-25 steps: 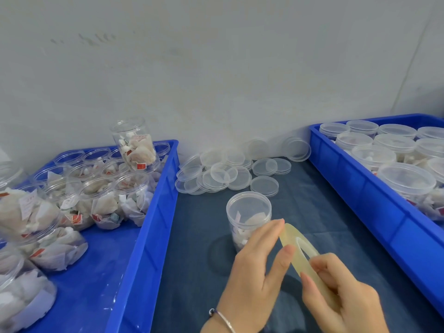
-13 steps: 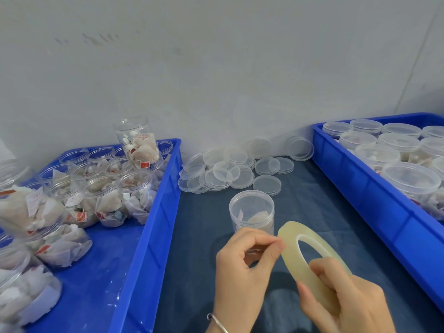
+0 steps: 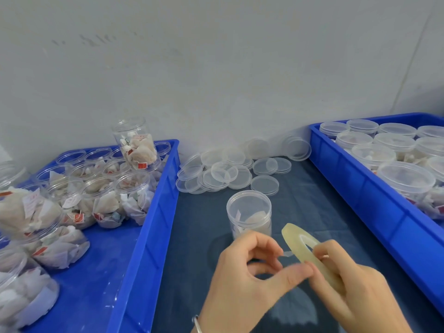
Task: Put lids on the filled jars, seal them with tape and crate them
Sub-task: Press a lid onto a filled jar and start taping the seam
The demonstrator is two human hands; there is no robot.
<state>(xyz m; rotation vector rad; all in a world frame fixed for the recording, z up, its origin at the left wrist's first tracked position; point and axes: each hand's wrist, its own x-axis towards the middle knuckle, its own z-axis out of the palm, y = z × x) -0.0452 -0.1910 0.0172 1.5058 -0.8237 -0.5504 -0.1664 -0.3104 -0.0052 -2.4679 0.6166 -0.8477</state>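
A clear lidded jar (image 3: 249,213) with tea bags inside stands on the dark blue mat (image 3: 199,236), just beyond my hands. My right hand (image 3: 348,282) grips a thin yellowish roll of tape (image 3: 301,246), held on edge. My left hand (image 3: 249,277) pinches the free end of the tape (image 3: 287,254) between thumb and fingers, a short strip pulled off the roll. A pile of loose clear lids (image 3: 223,174) lies at the back by the wall.
The blue crate on the left (image 3: 153,212) holds several open jars stuffed with tea bags (image 3: 103,200), one jar stacked on top. The blue crate on the right (image 3: 374,200) holds several lidded jars (image 3: 406,176). A grey wall runs close behind.
My left hand has moved from the roll's edge to pinching the tape end and drawing a short strip away to the left. The roll has tilted and dropped slightly.
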